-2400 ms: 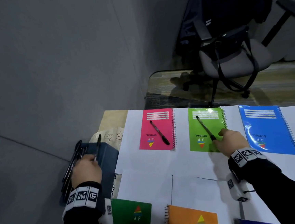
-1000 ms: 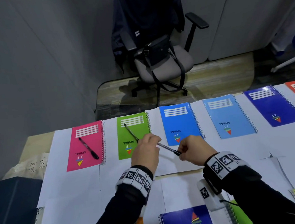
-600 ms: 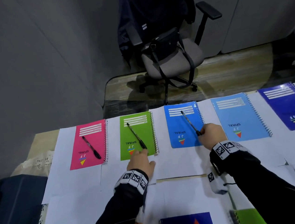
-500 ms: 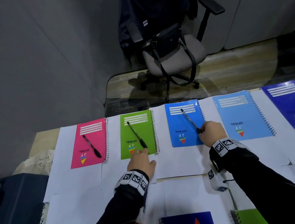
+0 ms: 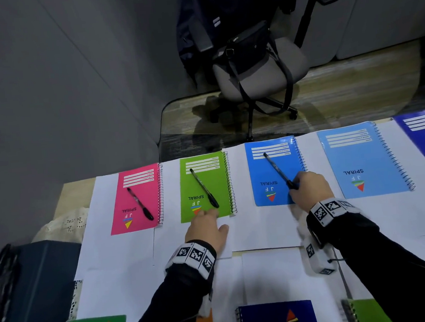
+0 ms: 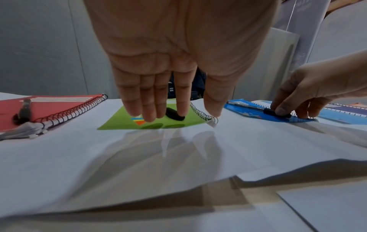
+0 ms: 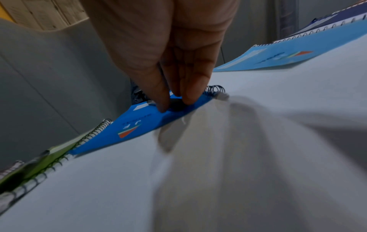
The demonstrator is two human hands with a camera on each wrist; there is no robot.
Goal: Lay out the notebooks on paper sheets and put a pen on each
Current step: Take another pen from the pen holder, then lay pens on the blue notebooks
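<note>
Pen [image 5: 279, 171] pinched by right hand [image 5: 309, 188] on blue notebook [image 5: 269, 179].

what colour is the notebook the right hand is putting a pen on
Blue notebook, the darker of the two blues; clearest in the head view.

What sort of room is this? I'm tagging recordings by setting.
Probably an office: a grey swivel chair with armrests stands by grey partition walls, and spiral notebooks lie on white paper sheets.
</note>
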